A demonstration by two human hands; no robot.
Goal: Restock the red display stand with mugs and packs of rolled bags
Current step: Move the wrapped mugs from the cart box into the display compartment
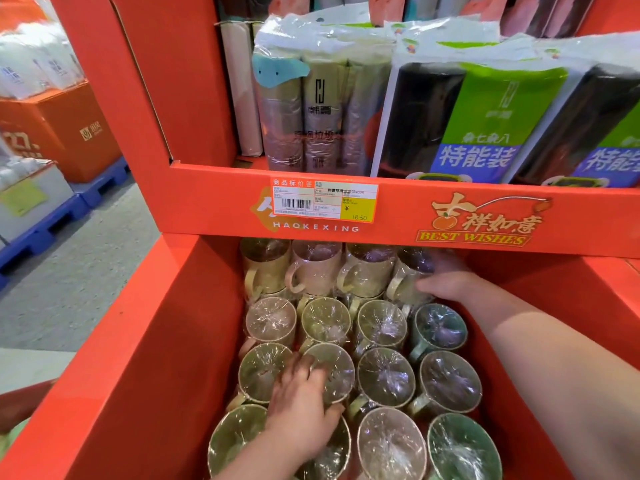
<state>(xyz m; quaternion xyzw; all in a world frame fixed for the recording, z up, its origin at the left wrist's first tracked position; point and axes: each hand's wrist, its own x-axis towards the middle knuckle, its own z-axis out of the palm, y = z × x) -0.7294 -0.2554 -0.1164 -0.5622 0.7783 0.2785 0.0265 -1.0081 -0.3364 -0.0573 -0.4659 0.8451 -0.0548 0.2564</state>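
The red display stand has a lower bin filled with several plastic-wrapped mugs in beige, yellow and green. My left hand rests on top of a yellow-green mug in the second column, its fingers curled over the rim. My right hand reaches to the back row and grips a wrapped mug under the shelf lip, partly hidden there. On the upper shelf stand packs of rolled bags: a grey pack and black-and-green packs.
A price label is stuck on the shelf's front lip. To the left lie a grey floor, blue pallets and orange boxes with white goods. The right part of the bin shows bare red wall.
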